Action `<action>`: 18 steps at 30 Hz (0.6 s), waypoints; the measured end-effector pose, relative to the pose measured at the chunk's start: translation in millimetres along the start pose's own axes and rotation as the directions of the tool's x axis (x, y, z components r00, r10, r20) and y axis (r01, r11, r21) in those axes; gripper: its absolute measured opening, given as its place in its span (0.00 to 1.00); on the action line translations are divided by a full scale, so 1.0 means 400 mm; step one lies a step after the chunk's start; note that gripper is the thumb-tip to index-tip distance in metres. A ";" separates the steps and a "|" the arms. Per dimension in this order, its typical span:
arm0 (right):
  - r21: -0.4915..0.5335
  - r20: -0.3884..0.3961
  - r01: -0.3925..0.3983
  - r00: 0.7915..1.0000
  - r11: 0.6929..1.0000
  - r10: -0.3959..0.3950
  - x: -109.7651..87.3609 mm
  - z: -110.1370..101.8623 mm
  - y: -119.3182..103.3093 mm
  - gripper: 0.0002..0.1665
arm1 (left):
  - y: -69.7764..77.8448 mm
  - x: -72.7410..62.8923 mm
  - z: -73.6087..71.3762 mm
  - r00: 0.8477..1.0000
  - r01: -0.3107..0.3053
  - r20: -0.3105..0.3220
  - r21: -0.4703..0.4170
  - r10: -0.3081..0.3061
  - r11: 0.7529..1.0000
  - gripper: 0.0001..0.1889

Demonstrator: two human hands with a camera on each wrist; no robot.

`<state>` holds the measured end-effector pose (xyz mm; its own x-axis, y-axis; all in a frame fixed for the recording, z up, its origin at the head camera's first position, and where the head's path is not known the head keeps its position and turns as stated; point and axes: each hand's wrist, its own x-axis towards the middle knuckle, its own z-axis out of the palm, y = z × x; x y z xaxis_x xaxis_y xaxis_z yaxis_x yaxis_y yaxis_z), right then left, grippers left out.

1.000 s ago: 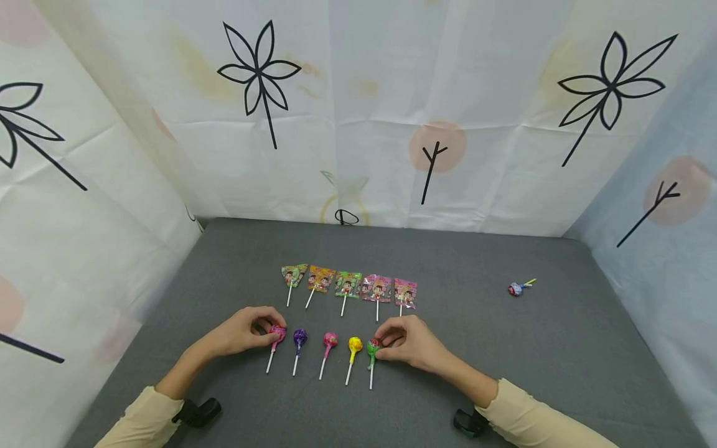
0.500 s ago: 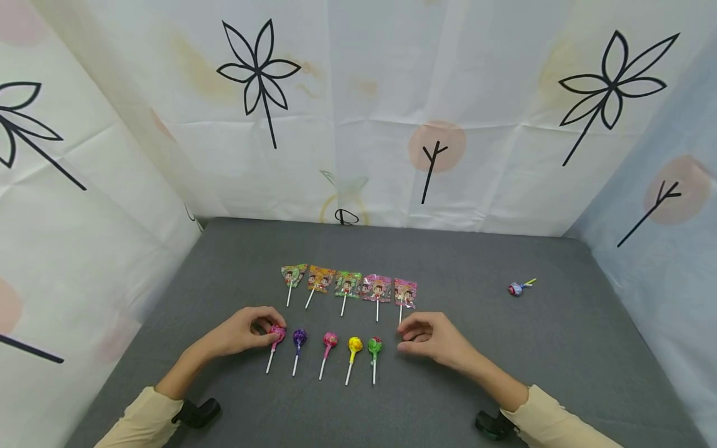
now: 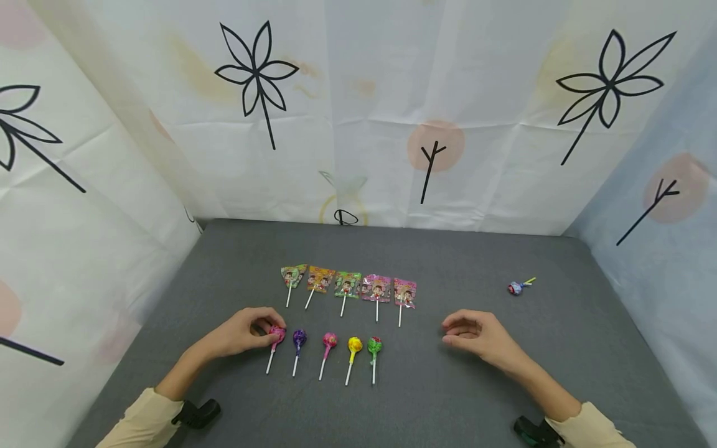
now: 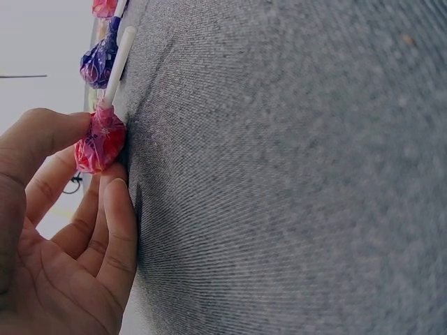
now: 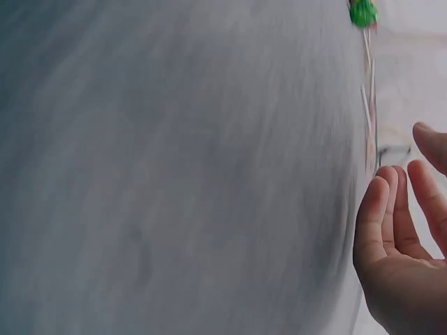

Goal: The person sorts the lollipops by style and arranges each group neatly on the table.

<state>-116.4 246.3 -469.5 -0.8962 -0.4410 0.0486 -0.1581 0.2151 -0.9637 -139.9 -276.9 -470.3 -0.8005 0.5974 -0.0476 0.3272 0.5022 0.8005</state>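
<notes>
My left hand (image 3: 246,333) pinches the wrapped head of a pink lollipop (image 4: 102,143) between thumb and fingers, at the left end of the front row. To its right lie a purple lollipop (image 3: 299,338), another pink lollipop (image 3: 330,340), a yellow lollipop (image 3: 355,345) and a green lollipop (image 3: 374,346), white sticks toward me. My right hand (image 3: 484,336) is over the table to the right of the green one, fingers loosely curved and holding nothing. In the right wrist view the green lollipop (image 5: 363,12) shows at the top edge, apart from the fingers.
Behind the front row lies a row of flat-packed lollipops, from a green packet (image 3: 292,275) to a pink packet (image 3: 405,292). A blue-and-red lollipop (image 3: 516,288) lies far right on the grey table (image 3: 448,261). White printed cloth (image 3: 370,93) encloses the back and sides.
My right hand has let go of the green lollipop and moved off to the right. The green lollipop's stick now lies slightly straighter. My left hand stays on the pink lollipop.
</notes>
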 end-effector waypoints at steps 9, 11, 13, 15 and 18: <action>-0.080 -0.114 -0.003 0.993 0.997 -0.006 -0.054 -0.115 0.016 0.19 | -0.002 0.001 0.001 1.000 0.004 0.003 -0.001 -0.004 1.000 0.09; -0.108 -0.147 -0.002 0.989 0.994 -0.014 -0.064 -0.137 0.018 0.19 | -0.003 0.002 0.001 1.000 0.003 0.002 0.002 -0.003 1.000 0.09; -0.138 -0.179 -0.007 0.984 0.990 -0.017 -0.072 -0.157 0.021 0.20 | -0.003 0.002 0.001 1.000 0.002 0.001 0.003 -0.002 1.000 0.09; -0.162 -0.206 -0.019 0.978 0.987 -0.016 -0.079 -0.176 0.024 0.20 | -0.003 0.002 0.001 1.000 0.000 0.000 0.003 0.000 1.000 0.09; -0.198 -0.239 -0.026 0.971 0.980 -0.023 -0.088 -0.202 0.029 0.21 | -0.001 0.002 0.001 1.000 -0.003 0.003 -0.001 0.003 1.000 0.09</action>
<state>-120.1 334.6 -461.4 -0.9654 -0.2251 0.1316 -0.2139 0.3950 -0.8935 -140.6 -276.5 -470.9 -0.7983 0.6005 -0.0467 0.3289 0.4995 0.8015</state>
